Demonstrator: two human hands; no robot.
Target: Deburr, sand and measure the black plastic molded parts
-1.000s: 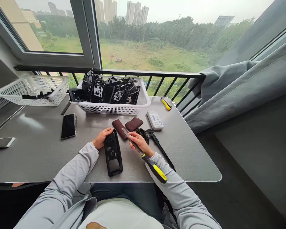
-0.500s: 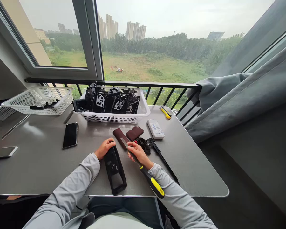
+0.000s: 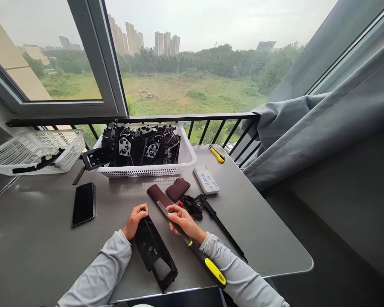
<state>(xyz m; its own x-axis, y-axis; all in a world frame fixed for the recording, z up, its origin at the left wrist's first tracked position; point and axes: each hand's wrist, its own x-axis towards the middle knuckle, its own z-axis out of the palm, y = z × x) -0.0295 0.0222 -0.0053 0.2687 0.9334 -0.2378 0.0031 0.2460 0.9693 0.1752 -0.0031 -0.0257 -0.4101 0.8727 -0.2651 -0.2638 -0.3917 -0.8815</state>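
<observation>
My left hand grips the upper end of a long black plastic housing, which slants down toward the table's front edge. An opening shows near the housing's lower end. In my right hand is a flat file, held by its metal blade, with the black and yellow handle lying back along my forearm. The file's tip points up and left, a little to the right of the housing and apart from it. Beyond the tip lie two dark red sandpaper pieces.
A white basket heaped with black plastic parts stands at the back, with another white basket to its left. Around my hands lie a phone, black calipers, a crumpled black item, a white box and a yellow utility knife.
My view has turned and shifted, so the scene sits differently. The housing is tilted more, its lower end swung to the right. Both hands keep their holds.
</observation>
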